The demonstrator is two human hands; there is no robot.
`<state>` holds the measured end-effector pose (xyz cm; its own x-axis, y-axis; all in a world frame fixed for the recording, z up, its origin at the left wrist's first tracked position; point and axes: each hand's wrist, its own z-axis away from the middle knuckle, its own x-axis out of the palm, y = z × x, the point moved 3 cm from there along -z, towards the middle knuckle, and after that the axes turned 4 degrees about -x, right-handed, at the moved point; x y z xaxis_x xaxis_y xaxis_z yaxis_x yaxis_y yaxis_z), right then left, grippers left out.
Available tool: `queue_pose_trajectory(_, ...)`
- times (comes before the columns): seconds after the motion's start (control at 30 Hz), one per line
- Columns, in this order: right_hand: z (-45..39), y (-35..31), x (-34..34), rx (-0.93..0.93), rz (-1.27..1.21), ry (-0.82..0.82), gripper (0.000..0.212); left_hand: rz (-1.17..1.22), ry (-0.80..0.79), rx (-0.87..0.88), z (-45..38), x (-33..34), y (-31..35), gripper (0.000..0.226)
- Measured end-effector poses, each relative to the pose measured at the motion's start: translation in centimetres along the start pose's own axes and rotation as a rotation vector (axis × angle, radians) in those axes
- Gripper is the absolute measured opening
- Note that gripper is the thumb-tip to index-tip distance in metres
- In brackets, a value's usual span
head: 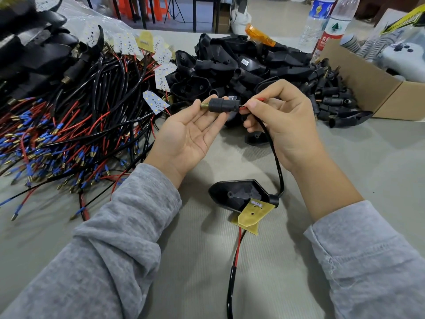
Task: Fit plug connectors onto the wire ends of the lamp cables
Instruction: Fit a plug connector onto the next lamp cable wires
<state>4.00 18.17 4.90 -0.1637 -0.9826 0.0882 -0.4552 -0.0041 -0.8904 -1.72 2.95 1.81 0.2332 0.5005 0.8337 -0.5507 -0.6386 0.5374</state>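
A black plug connector (222, 105) with a brass threaded tip is held level above the table, pinched between the thumb and fingertips of my left hand (186, 134), palm up. My right hand (282, 125) pinches the red and black wire ends (243, 107) at the connector's right opening. From there the black lamp cable (277, 164) curves down to a black lamp housing (236, 194) lying on the table, with a yellow circuit board (251, 214) at its front. A second red and black cable (235, 256) runs from the board toward me.
A big tangle of red and black cables with blue terminals (69, 134) fills the left. Black housings (241, 65) are heaped behind my hands, loose black connectors (331, 97) to the right. A cardboard box (372, 88) and water bottles (322, 21) stand at the back right.
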Motion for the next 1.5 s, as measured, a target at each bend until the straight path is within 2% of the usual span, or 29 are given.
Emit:
queue_pose_trajectory(0.1,-0.1,0.2,-0.1,0.02,-0.014,0.07,0.017,0.009,-0.004,-0.035,0.1,0.2,-0.2,0.028)
queue_pose_trajectory(0.23,-0.1,0.4,0.0,0.05,0.005,0.103,0.017,-0.038,0.022,0.014,-0.1,0.3,-0.3,0.027)
queue_pose_trajectory(0.53,0.2,0.2,0.7,-0.053,0.398,0.033,0.02,-0.027,0.035,0.046,-0.1,0.1,-0.5,0.026)
queue_pose_trajectory(0.73,0.4,0.2,0.6,-0.083,0.514,0.003,0.016,0.063,0.028,-0.043,0.2,0.1,-0.3,0.027)
queue_pose_trajectory(0.83,0.4,0.4,0.7,-0.07,0.5,-0.01,0.011,0.029,0.04,-0.026,0.2,0.0,-0.2,0.027)
queue_pose_trajectory(1.03,0.2,0.7,0.6,0.068,0.319,0.049,0.033,-0.009,0.063,0.009,0.0,-0.3,0.0,0.029)
queue_pose_trajectory(1.23,0.0,1.1,0.2,0.203,0.102,0.067,0.023,0.007,0.049,-0.005,0.1,0.0,-0.1,0.03)
queue_pose_trajectory(1.5,-0.1,1.2,-0.1,0.171,0.043,0.055,0.016,0.007,0.035,-0.002,0.1,0.1,-0.1,0.04)
